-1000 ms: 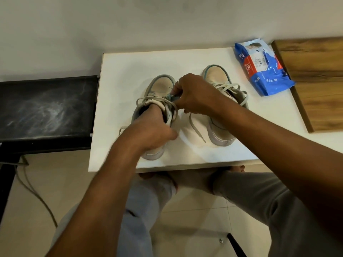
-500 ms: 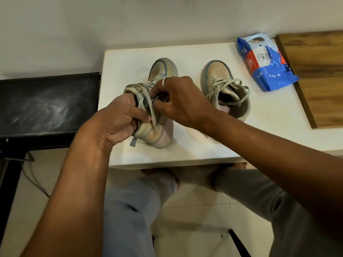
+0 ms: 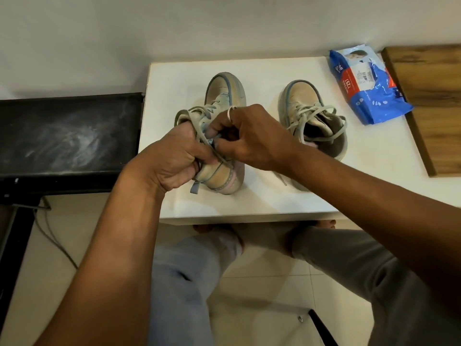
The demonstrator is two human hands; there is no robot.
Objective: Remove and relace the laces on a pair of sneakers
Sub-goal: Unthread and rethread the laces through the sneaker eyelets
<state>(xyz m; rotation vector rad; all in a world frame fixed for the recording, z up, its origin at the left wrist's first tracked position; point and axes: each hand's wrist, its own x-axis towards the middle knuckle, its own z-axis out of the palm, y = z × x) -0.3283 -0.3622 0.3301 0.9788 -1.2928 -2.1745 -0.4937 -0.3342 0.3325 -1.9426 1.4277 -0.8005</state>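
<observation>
Room: pale wall, tiled floor, black bench [image 3: 69,136] left of white table [image 3: 174,76].
Held sneaker [image 3: 222,96]: mid-table, toward front edge, tilted, likely to bare the eyelets.
Left hand [image 3: 174,161]: clamped round the collar, steadying.
Right hand [image 3: 252,138]: fingertips pinched on the lace [image 3: 202,139], seemingly drawing it out.
Other sneaker [image 3: 299,96]: upright toward right edge, loosely laced, untouched.
Far right corner: blue wipes pack [image 3: 366,91] beside wooden board [image 3: 434,101].

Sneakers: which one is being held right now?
The left sneaker, tipped sideways in the left hand, right hand pinching its lace; the right sneaker stands untouched.
</observation>
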